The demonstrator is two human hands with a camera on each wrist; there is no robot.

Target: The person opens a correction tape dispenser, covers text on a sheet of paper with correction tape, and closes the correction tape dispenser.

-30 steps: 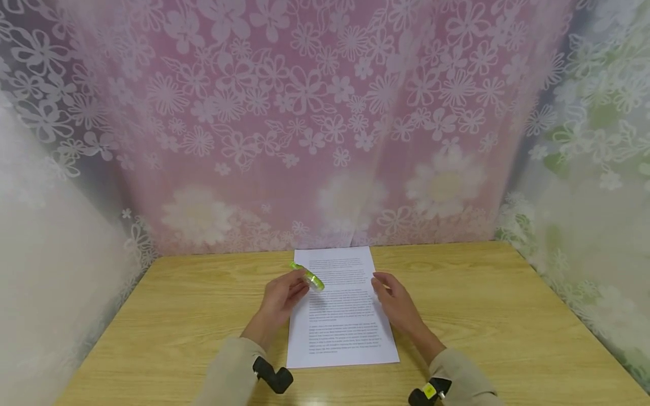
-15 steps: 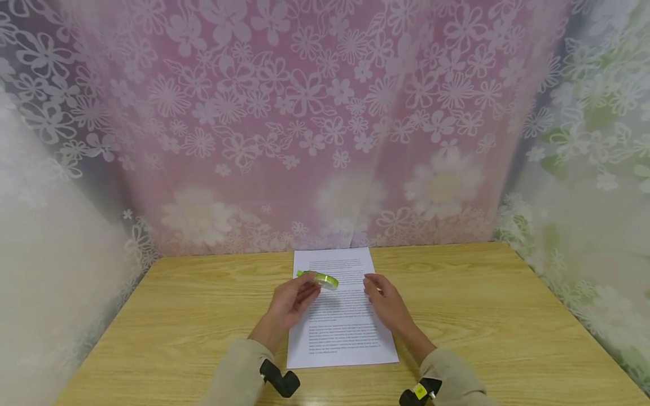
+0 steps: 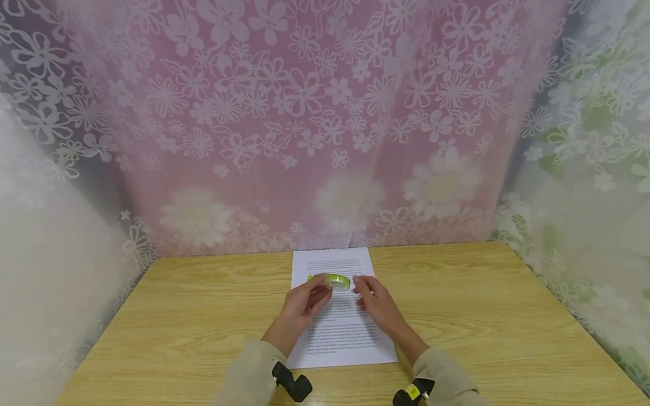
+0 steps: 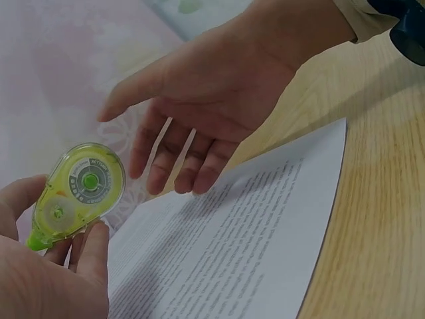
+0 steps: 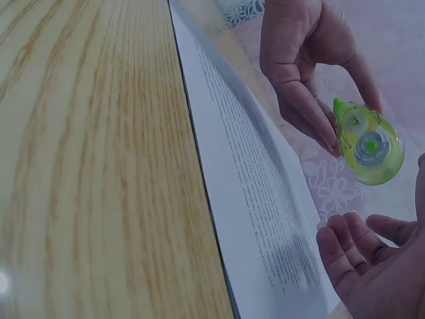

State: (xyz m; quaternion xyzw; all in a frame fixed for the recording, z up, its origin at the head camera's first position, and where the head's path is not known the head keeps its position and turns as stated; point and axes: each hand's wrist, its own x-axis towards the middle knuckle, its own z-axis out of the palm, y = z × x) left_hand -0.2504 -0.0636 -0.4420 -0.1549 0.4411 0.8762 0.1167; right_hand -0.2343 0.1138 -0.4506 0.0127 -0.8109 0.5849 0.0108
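My left hand (image 3: pixel 299 307) pinches a green, see-through correction tape dispenser (image 4: pixel 80 189) between thumb and fingers, above the printed sheet. Its round wide end points toward the right hand, and its bright green tip (image 4: pixel 40 240) lies near the left palm. The right hand (image 3: pixel 378 304) hovers just right of the dispenser, apart from it. In the left wrist view that right hand (image 4: pixel 219 100) has thumb and fingers extended and holds nothing. Under both hands the white paper (image 3: pixel 350 347) with printed text lies on the table.
The wooden table (image 3: pixel 203 316) reaches back to a pink flowered curtain (image 3: pixel 304 141). Pale flowered curtains close off the left (image 3: pixel 61 254) and right (image 3: pixel 584 225) sides. A black wrist camera (image 3: pixel 291 382) sits on the left sleeve, another camera (image 3: pixel 413 392) on the right.
The left hand has carried the correction tape dispenser rightward and turned it to lie more level. The right hand has shifted left, so the gap between them has narrowed. The paper stays in place.
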